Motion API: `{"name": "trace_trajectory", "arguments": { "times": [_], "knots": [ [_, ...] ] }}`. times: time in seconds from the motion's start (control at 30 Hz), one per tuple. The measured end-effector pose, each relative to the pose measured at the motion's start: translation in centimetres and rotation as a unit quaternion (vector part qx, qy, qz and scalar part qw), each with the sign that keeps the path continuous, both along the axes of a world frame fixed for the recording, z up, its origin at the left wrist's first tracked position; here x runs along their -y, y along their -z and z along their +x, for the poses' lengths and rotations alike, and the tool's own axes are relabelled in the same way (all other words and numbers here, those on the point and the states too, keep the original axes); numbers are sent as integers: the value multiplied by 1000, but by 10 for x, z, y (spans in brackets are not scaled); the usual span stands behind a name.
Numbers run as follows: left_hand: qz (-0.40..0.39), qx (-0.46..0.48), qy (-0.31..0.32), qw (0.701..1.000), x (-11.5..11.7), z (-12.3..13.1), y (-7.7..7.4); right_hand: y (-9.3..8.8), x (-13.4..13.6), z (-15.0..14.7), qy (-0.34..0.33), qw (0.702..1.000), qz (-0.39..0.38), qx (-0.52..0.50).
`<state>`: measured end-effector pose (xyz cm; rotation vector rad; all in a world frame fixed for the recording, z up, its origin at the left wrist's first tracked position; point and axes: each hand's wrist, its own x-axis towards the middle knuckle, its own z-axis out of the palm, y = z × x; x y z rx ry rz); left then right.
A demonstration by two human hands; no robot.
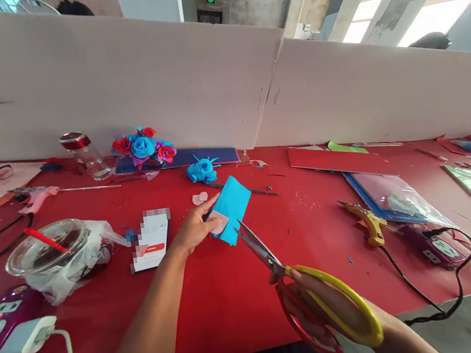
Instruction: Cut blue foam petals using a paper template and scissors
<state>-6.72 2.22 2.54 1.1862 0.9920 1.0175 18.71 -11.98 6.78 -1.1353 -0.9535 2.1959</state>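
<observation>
Between the thumb and fingers of my left hand (194, 227) is a blue paper strip (235, 200), with a small pale pink paper piece (219, 221) pressed on top of it under the thumb. My right hand (323, 298) grips a pair of scissors (274, 261) with one yellow and one red handle loop. The scissors' blades are slightly parted, their tips close to the lower right edge of the blue paper. Just beyond the left hand lie pale pink paper petals (200, 198) and a blue paper flower (202, 170) on a dark stem.
On the left are a phone (152, 241), a lidded drink cup (53, 249), a pink glue gun (37, 198) and a glass bottle (88, 156). A bunch of paper flowers (144, 147) stands by the white partition (139, 85). Rightward lie a yellow glue gun (367, 222) and a purple power strip (433, 245).
</observation>
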Motion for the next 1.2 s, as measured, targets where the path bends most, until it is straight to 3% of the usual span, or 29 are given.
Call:
{"name": "trace_trajectory", "arguments": {
  "times": [0.2,0.4,0.73,1.0,1.2],
  "knots": [
    [-39,22,38,998,1,1,0,-9,3,8,-17,999,41,3],
    [-33,32,26,999,1,4,1,-1,-21,-7,4,998,-56,22],
    [-52,61,17,997,1,5,4,3,-23,0,-20,999,-35,36],
    [-97,86,-7,992,4,7,-5,9,-25,5,-51,995,-50,-71],
    [-99,74,-9,992,5,9,-6,11,-25,8,-63,993,-58,-77]
  ]
}}
